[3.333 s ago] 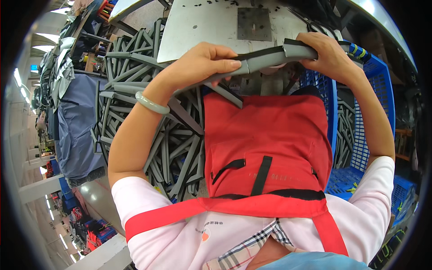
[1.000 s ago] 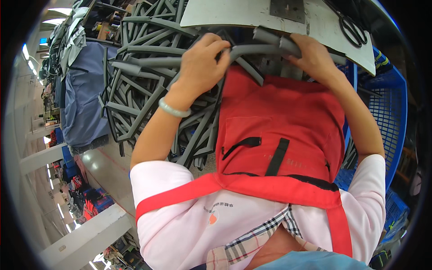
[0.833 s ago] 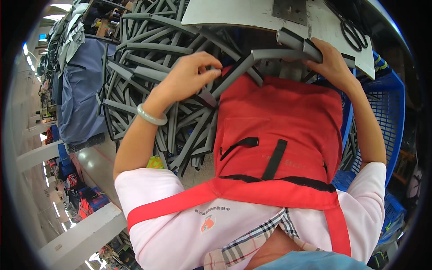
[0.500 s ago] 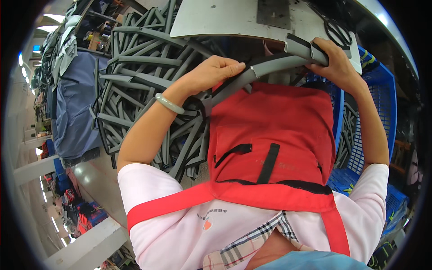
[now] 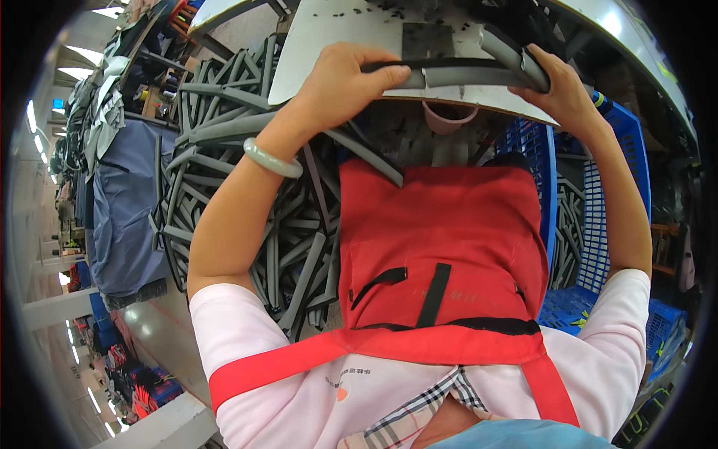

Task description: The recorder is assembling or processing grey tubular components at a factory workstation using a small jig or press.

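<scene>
A grey padded tube strip with a black edge [image 5: 467, 78] is held across the front of a white tabletop [image 5: 318, 41]. My left hand [image 5: 340, 86] pinches its left end, thumb against fingers. At the other end, my right hand [image 5: 561, 93] wraps around the strip, which bends back sharply there. Part of the strip inside that grip is hidden by my fingers. A large tangled pile of similar grey and black tubes [image 5: 224, 176] lies below and left of my left forearm. One loose tube [image 5: 366, 157] from it reaches over the top of my red apron [image 5: 441, 224].
A dark plate [image 5: 428, 41] is set in the tabletop, with small black scraps scattered behind it. Beneath the edge is a pinkish bucket [image 5: 449, 118]. Blue crates [image 5: 636, 150] stand at my right, more tubes inside. Blue-grey cloth [image 5: 123, 202] covers something at far left.
Both hands have carried the strip up and away from me, from in front of the table edge to over the tabletop. The strip now runs nearly level. Both hands keep their hold.
</scene>
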Available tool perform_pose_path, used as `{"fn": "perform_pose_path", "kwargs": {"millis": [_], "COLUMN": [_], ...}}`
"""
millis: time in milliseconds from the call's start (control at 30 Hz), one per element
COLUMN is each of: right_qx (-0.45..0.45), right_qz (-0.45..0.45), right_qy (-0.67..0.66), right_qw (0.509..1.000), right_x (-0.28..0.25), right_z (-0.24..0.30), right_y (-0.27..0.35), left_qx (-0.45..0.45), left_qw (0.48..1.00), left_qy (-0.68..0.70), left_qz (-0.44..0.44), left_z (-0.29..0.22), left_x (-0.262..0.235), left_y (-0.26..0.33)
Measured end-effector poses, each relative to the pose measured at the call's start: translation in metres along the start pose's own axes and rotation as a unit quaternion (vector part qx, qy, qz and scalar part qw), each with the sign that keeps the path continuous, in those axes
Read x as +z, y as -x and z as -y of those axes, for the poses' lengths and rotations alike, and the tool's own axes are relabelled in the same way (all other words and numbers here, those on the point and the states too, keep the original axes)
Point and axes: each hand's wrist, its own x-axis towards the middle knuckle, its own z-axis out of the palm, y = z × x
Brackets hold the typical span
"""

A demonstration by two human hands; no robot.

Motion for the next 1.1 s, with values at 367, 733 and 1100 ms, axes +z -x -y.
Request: {"fn": "perform_pose_path", "kwargs": {"millis": [367, 733, 1100], "right_qx": [0.012, 0.023, 0.051], "right_qz": [-0.014, -0.010, 0.015], "right_qy": [-0.037, -0.045, -0.035], "right_qw": [0.999, 0.999, 0.998], "right_x": [0.008, 0.019, 0.021], "right_z": [-0.035, -0.040, -0.051], "right_y": [-0.033, -0.047, -0.065], "left_qx": [-0.067, -0.109, -0.086], "left_qw": [0.997, 0.993, 0.994], "left_qy": [0.034, 0.053, 0.063], "left_qz": [-0.007, -0.010, 0.010], "left_z": [0.011, 0.021, 0.033], "left_x": [0.008, 0.002, -0.003], "left_y": [-0.068, -0.083, -0.101]}}
